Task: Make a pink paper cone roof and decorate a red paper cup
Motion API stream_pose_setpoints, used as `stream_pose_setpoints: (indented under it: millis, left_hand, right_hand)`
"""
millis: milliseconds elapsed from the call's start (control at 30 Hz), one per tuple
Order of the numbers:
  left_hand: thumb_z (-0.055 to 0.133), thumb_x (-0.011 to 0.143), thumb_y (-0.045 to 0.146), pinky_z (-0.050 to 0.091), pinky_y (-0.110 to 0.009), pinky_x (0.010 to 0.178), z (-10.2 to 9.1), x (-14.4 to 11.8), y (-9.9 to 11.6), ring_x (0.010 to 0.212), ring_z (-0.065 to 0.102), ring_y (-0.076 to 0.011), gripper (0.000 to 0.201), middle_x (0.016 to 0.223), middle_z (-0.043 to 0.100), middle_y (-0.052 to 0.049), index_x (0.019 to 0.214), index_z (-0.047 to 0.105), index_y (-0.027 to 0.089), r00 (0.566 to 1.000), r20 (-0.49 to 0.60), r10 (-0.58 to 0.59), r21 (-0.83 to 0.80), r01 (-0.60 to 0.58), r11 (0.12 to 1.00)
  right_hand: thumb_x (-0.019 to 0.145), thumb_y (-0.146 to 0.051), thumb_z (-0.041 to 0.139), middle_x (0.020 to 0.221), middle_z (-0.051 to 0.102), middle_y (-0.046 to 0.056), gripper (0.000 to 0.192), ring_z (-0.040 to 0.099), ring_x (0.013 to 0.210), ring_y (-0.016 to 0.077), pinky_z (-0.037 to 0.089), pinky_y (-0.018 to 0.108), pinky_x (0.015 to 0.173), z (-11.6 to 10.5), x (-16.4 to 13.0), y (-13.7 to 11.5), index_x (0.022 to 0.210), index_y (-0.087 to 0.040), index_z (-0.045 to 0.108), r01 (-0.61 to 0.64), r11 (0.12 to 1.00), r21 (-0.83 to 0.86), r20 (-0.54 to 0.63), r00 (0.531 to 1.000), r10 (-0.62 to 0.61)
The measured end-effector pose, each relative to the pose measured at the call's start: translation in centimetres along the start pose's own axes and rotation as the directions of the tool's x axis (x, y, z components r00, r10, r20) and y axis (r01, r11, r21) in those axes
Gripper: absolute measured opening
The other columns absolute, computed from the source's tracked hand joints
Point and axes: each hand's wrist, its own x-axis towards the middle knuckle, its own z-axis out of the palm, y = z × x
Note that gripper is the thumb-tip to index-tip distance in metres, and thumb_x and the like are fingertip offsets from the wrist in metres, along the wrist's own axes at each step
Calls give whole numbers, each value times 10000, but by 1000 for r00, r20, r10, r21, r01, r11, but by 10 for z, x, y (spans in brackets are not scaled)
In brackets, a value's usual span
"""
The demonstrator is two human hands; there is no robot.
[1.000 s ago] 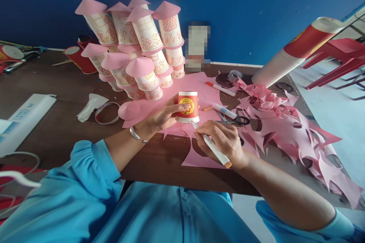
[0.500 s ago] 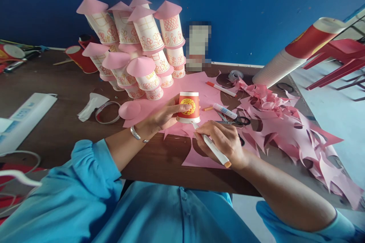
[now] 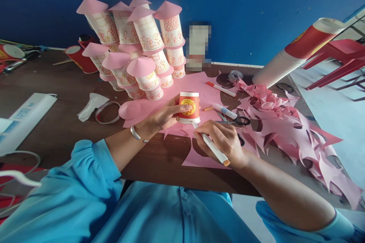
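My left hand (image 3: 168,113) is wrapped round a red and white paper cup (image 3: 194,111) with a yellow round emblem, its thumb across the front. The cup is upside down, rim toward me. In my right hand (image 3: 224,140) is a white marker (image 3: 213,149) with an orange end, its tip at the cup's white lower edge. Pink paper (image 3: 196,83) lies beneath. Just right of the cup are an orange marker cap (image 3: 208,109), a white glue-stick-like tube (image 3: 225,111) and scissors (image 3: 241,121) with black handles. An orange-capped marker (image 3: 221,89) lies farther back.
Paper-cup towers (image 3: 148,32) with pink cone roofs stand at the back left. Pink scraps (image 3: 299,136) cover the right side, beside a tall leaning cup stack (image 3: 285,64). A tape roll (image 3: 108,112), a pink cone (image 3: 129,110) and a power strip (image 3: 28,117) lie left.
The marker in my right hand has shifted very slightly at the cup's edge. My left hand and the cup stay in place.
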Motion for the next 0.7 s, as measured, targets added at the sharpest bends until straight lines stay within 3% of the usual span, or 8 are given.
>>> stream_pose_setpoints:
  millis: [700]
  left_hand:
    - [853, 912, 360, 612, -369, 900, 2, 0, 2, 1049, 758, -251, 407, 1147, 792, -85, 1272, 745, 205, 1000, -8, -26, 43, 26, 999]
  right_hand:
    - [984, -49, 682, 761, 749, -36, 220, 707, 589, 126, 528, 239, 550, -1, 0, 1, 1053, -239, 595, 6, 1000, -14, 13, 1000, -6]
